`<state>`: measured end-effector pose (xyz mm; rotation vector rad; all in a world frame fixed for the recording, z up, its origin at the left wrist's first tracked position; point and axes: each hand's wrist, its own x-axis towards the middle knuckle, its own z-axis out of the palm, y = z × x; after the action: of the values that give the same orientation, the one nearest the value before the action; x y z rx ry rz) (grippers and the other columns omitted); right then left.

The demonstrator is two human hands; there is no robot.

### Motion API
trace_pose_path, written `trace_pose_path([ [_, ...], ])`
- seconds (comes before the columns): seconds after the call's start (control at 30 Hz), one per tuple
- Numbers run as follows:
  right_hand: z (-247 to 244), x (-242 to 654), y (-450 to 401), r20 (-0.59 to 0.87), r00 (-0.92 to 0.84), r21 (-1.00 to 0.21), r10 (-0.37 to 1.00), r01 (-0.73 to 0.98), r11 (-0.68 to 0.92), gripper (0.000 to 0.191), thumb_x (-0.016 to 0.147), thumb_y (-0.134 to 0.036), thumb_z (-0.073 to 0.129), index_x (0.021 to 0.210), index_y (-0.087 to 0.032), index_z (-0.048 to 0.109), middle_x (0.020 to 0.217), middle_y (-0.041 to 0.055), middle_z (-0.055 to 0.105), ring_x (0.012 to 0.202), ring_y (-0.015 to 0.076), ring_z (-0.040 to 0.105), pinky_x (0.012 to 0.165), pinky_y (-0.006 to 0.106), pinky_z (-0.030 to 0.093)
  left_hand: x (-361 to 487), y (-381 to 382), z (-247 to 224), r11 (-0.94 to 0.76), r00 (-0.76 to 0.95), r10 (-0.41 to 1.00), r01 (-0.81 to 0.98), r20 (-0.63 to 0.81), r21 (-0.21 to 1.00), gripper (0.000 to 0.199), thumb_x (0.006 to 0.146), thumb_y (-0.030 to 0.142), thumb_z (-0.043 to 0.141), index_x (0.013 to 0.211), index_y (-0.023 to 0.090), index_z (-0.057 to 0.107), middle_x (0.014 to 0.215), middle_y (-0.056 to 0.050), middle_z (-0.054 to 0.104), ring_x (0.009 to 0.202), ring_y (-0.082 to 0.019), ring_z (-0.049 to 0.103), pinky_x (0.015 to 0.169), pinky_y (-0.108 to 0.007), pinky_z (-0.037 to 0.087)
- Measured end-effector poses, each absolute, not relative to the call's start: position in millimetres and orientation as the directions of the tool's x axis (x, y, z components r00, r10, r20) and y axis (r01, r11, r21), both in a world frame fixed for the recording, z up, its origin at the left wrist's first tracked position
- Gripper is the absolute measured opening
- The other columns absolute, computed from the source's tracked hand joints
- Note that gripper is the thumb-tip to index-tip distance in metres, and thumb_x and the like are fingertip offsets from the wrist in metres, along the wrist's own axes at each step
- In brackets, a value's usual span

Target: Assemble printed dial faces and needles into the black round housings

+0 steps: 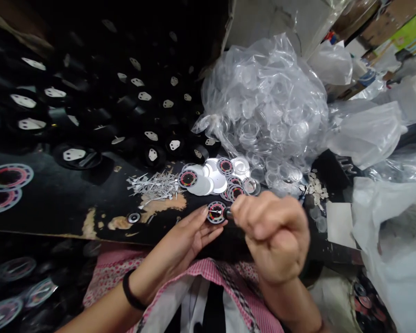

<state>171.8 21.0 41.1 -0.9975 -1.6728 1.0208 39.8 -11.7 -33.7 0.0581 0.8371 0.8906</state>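
Note:
My left hand (190, 232) holds a small round gauge (215, 216) by its rim, thumb on the near-left edge and fingers beneath. The gauge has a black face with a coloured ring and a white pointer. My right hand (275, 231) is closed in a fist around a dark rod-like tool (228, 213); its end meets the right side of the gauge, and the rest is hidden in the fist. Just beyond lie printed dial discs (187, 178) and plain white discs (217, 180). A pile of white pointers (152, 186) lies to the left.
A clear plastic bag (266, 101) of transparent round covers stands behind. Many black housings (76, 155) with white plates fill the back left. Larger dials (9, 177) lie at far left, a small black ring (133, 217) nearer, and a white card (339, 224) at right.

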Motion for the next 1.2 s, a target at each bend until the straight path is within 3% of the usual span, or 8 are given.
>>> trace_pose_path([
  [0.1,31,165,19,0.382,-0.253,-0.909,0.889,0.069,0.410,0.018,0.087,-0.023,0.035,0.071,-0.025,0.044,0.063,-0.0002,0.048,0.059,0.0152,0.053,0.058,0.031,0.049,40,-12,-34,0.647,0.319,0.702,-0.658,-0.637,0.384,0.023,0.084,0.033,0.076,0.102,0.018,0.074,0.114,-0.011,0.075,0.104,-0.026,0.071,0.092,-0.036,0.058],
  [0.23,18,166,27,0.243,-0.382,-0.931,0.892,0.167,0.325,0.016,0.086,-0.019,0.040,0.074,-0.023,0.050,0.069,-0.0005,0.053,0.064,0.0135,0.054,0.062,0.028,0.048,38,-13,-36,0.654,0.326,0.693,-0.659,-0.643,0.372,0.025,0.084,0.036,0.077,0.103,0.020,0.075,0.110,-0.008,0.076,0.109,-0.027,0.070,0.093,-0.035,0.058],
  [0.37,24,218,35,0.272,-0.021,-0.956,0.962,0.106,0.272,0.013,0.085,-0.024,0.039,0.077,-0.023,0.049,0.063,-0.0033,0.045,0.052,0.0120,0.043,0.056,0.028,0.043,37,-11,-36,0.669,0.318,0.642,-0.677,-0.698,0.307,0.016,0.093,0.028,0.066,0.101,0.017,0.075,0.113,-0.011,0.077,0.105,-0.024,0.073,0.095,-0.035,0.059],
  [0.47,17,279,40,0.331,0.310,-0.920,0.891,0.315,0.233,0.010,0.083,-0.025,0.040,0.078,-0.024,0.049,0.059,-0.0043,0.039,0.052,0.0134,0.041,0.054,0.028,0.039,38,-8,-32,0.667,0.315,0.629,-0.689,-0.710,0.284,0.022,0.099,0.027,0.056,0.105,0.014,0.073,0.114,-0.013,0.076,0.105,-0.023,0.072,0.094,-0.035,0.060],
  [0.67,-1,345,38,0.317,0.386,-0.884,0.866,0.450,0.124,0.011,0.083,-0.021,0.049,0.079,-0.021,0.059,0.067,-0.0003,0.054,0.069,0.0191,0.055,0.074,0.038,0.046,39,-4,-22,0.591,0.231,0.718,-0.702,-0.657,0.399,0.029,0.095,0.037,0.063,0.113,0.015,0.071,0.113,-0.011,0.076,0.096,-0.023,0.073,0.086,-0.035,0.063],
  [0.8,29,311,25,0.535,0.160,-0.554,0.830,0.808,0.201,0.012,0.085,-0.015,0.058,0.087,-0.020,0.070,0.096,0.0066,0.066,0.100,0.0238,0.058,0.098,0.042,0.038,40,-4,-19,0.561,0.183,0.765,-0.660,-0.617,0.500,0.038,0.084,0.043,0.077,0.109,0.015,0.074,0.115,-0.011,0.076,0.096,-0.024,0.073,0.085,-0.033,0.062],
  [0.97,44,221,22,0.180,-0.440,-0.544,0.880,0.701,0.461,0.013,0.094,-0.016,0.056,0.100,-0.018,0.068,0.091,0.0041,0.070,0.089,0.0194,0.061,0.082,0.034,0.043,43,-4,-15,0.537,0.113,0.783,-0.620,-0.612,0.573,0.039,0.074,0.046,0.084,0.103,0.021,0.078,0.114,-0.008,0.077,0.103,-0.025,0.072,0.088,-0.030,0.061],
  [1.2,18,184,35,0.152,-0.584,-0.247,0.797,0.759,0.603,0.013,0.095,-0.020,0.053,0.087,-0.015,0.063,0.085,0.0066,0.067,0.082,0.0229,0.058,0.076,0.036,0.039,36,-6,-26,0.573,0.080,0.746,-0.584,-0.661,0.575,0.046,0.064,0.045,0.091,0.105,0.029,0.079,0.114,-0.004,0.077,0.112,-0.028,0.070,0.086,-0.027,0.061],
])
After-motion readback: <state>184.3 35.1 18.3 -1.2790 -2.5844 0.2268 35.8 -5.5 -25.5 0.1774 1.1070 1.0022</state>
